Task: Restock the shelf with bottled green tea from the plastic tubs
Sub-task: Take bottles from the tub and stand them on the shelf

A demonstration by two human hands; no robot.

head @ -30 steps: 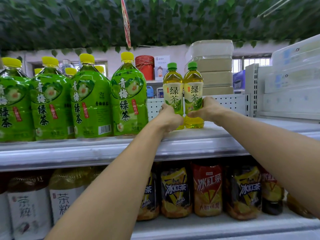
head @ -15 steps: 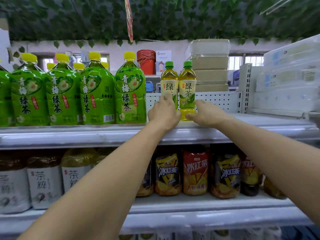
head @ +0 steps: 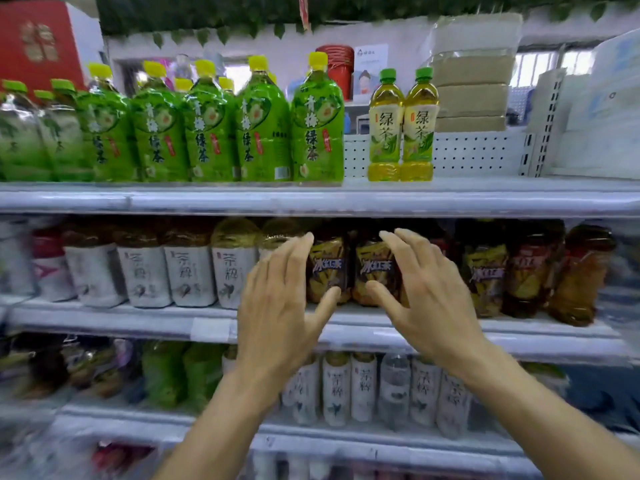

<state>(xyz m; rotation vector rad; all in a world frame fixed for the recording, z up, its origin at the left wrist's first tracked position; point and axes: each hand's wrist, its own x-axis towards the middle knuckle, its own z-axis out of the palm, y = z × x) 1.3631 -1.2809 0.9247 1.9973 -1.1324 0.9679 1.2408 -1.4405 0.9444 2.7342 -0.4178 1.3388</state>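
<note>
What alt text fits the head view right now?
Two small green tea bottles stand upright side by side on the top shelf, while the empty left hand and right hand hang open below.

On the two small green tea bottles (head: 401, 133) you read 绿茶. The large green bottles (head: 317, 133) read 青梅绿茶. The dark bottles (head: 329, 268) one shelf below read 冰红茶.

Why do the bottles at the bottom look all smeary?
Head view: motion blur smears the lower shelf bottles and picture edges; the two small yellow-green tea bottles with green caps on the top white metal shelf stay fairly sharp; the wide lens bends that shelf slightly.
</note>
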